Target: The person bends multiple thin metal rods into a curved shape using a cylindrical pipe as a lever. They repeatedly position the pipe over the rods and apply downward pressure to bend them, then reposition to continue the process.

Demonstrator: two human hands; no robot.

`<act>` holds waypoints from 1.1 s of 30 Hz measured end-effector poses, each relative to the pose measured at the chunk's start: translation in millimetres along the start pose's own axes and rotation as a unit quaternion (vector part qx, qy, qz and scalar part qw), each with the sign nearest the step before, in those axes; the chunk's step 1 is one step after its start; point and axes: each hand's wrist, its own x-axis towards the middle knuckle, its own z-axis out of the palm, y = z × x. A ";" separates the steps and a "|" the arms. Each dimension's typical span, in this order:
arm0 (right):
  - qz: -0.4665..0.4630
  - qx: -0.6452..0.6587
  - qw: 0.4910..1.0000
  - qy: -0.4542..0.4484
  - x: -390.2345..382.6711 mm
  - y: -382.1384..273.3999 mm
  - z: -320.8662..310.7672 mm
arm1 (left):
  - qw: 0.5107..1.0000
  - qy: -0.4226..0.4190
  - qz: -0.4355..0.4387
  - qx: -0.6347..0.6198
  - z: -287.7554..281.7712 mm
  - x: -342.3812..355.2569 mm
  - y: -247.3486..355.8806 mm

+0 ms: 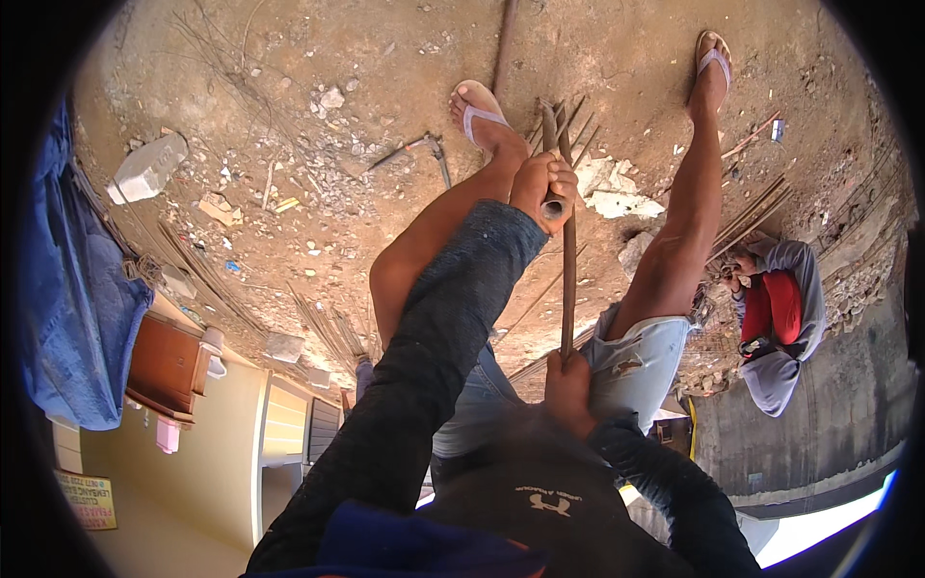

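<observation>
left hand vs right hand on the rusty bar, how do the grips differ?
The left hand grips the far end of the rusty bar, arm stretched out; the right hand grips the near end, close to the body. The left knuckles show plainly; the right is partly hidden. Both are bare, closed on it, with dark sleeves.

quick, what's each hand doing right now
left hand: closed around the top of the rusty metal rod
right hand: closed on the same rod, lower down

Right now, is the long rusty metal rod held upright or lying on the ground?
Held roughly upright: the left hand grips the long rusty metal rod high, the right hand low.
</observation>
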 end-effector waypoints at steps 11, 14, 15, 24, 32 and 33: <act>0.013 -0.079 0.997 0.004 11.5 -19.4 -24.6 | 0.996 -0.041 -0.001 -0.078 -4.7 21.9 -1.9; 0.108 -0.009 0.993 -0.055 13.7 -39.8 -46.0 | 0.997 -0.054 0.027 -0.055 -4.2 34.0 -9.9; 0.170 0.027 0.982 -0.082 13.7 -44.3 -50.2 | 0.995 -0.063 0.028 -0.075 -4.3 37.3 -12.9; 0.111 0.075 0.989 -0.069 24.2 -20.1 -44.0 | 0.992 -0.095 0.032 -0.073 -11.2 49.2 -13.0; 0.021 0.022 0.998 -0.047 28.1 23.6 1.5 | 0.993 -0.061 -0.070 -0.068 -16.2 15.3 12.8; 0.028 0.046 0.997 -0.061 26.2 25.7 11.1 | 0.994 -0.075 -0.050 -0.068 -18.8 9.6 16.0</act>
